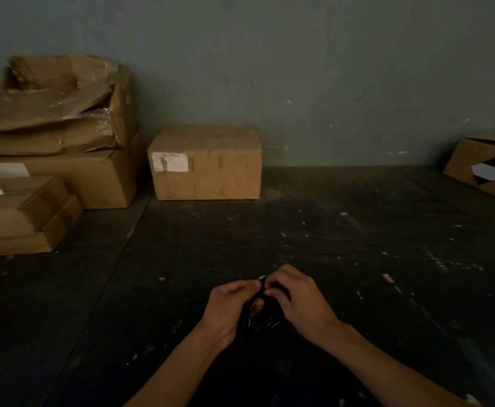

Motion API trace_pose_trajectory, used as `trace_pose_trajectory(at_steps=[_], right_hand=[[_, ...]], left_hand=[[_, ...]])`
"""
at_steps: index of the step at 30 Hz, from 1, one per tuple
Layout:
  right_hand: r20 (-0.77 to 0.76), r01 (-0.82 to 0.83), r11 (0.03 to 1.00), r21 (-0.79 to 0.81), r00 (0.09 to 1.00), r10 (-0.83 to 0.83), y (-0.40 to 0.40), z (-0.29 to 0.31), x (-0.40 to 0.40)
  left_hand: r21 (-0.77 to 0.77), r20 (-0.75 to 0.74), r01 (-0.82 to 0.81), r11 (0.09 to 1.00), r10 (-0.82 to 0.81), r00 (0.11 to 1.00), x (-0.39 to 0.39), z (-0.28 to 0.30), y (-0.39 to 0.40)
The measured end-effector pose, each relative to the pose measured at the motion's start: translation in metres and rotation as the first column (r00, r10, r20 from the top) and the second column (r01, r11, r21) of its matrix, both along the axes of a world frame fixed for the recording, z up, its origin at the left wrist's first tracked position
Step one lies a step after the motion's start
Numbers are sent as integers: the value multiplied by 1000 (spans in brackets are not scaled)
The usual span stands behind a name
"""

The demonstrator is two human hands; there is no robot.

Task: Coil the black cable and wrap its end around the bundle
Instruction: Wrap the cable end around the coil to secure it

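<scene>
Black cable (pixel 256 320) bundle — gripped between left hand (pixel 225 308), right hand (pixel 297 301).

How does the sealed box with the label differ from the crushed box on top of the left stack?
The labelled box stands alone on the dark surface, closed and square-sided, with a white label. The crushed box sits atop another carton, torn open and dented, with loose clear tape. Both are brown cardboard against the wall.
</scene>
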State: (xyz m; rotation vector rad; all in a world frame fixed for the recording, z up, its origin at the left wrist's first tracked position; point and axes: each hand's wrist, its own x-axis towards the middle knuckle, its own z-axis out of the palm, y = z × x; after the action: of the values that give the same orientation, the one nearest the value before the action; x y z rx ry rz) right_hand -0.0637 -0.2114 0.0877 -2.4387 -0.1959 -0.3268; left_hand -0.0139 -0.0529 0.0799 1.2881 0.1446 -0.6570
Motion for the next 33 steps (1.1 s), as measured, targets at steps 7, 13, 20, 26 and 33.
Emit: trace_pose_trajectory(at_steps=[7,13,20,26,33], right_hand=[[65,-129,988,-86,989,135,2,6,-9],[-349,172,829,532,937,30,12,17,-7],[-527,415,534,737,847,69,16,29,2],[-499,455,559,693,863,-83,16,28,2],[-692,577,530,621,721,24,15,22,-2]], left_hand=[[-35,-7,-231,972,231,973,14,2,-1],[45,288,-212,976,191,938,8,11,0],[117,544,-161,980,73,836,5,18,-3],[78,546,-161,984,93,833,10,9,0],[-78,373,-323,943,328,868,20,7,2]])
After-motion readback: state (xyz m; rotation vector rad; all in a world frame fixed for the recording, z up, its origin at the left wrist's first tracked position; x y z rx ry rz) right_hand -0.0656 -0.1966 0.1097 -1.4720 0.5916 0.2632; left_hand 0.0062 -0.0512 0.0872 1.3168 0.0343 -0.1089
